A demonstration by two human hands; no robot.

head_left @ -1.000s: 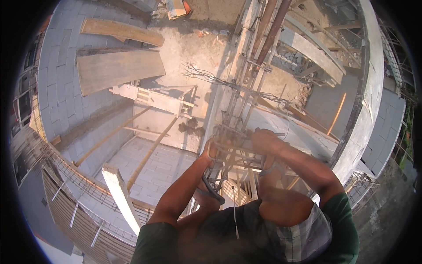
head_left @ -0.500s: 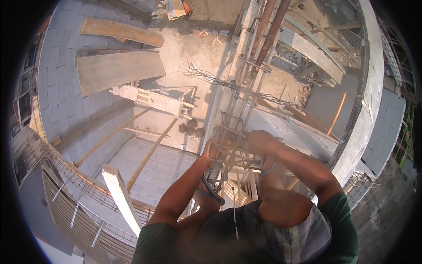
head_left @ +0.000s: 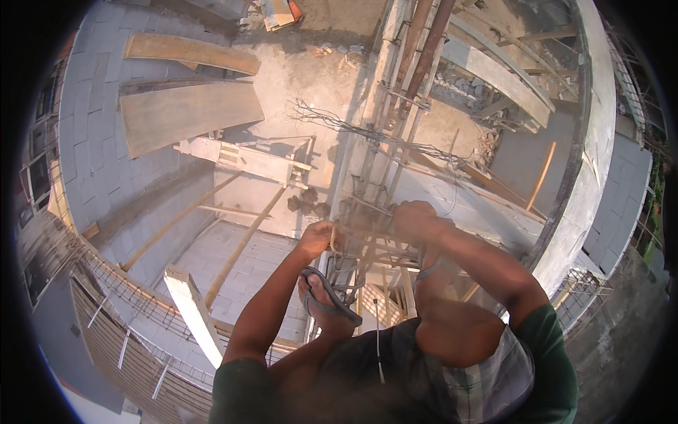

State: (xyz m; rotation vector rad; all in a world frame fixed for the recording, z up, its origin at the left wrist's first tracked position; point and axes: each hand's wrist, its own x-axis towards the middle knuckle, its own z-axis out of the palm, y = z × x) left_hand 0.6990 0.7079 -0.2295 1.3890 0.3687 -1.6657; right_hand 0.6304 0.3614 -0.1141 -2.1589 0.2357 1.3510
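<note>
My right hand (head_left: 415,219) is closed in a fist over the steel bar cage (head_left: 378,191) of a long beam. A thin metal end points left from the fist, but what it grips is hidden. My left hand (head_left: 318,237) is at the left side of the cage, its fingers pinched together beside a curved tan edge (head_left: 335,237); what they hold is too blurred to name. Between my arms, a sandalled foot (head_left: 325,300) rests at the cage. Farther along, a bundle of thin wires (head_left: 381,139) lies across the bars.
Far below are a concrete floor (head_left: 282,92) and grey block walls (head_left: 92,134). Wooden boards (head_left: 191,116) and props (head_left: 244,247) stand at the left, with an upright timber (head_left: 191,311) nearer. A pale concrete beam (head_left: 597,141) curves along the right.
My left hand has moved left, away from the middle of the cage, uncovering more of the sandalled foot. My right hand stays at nearly the same spot, its fist turned slightly.
</note>
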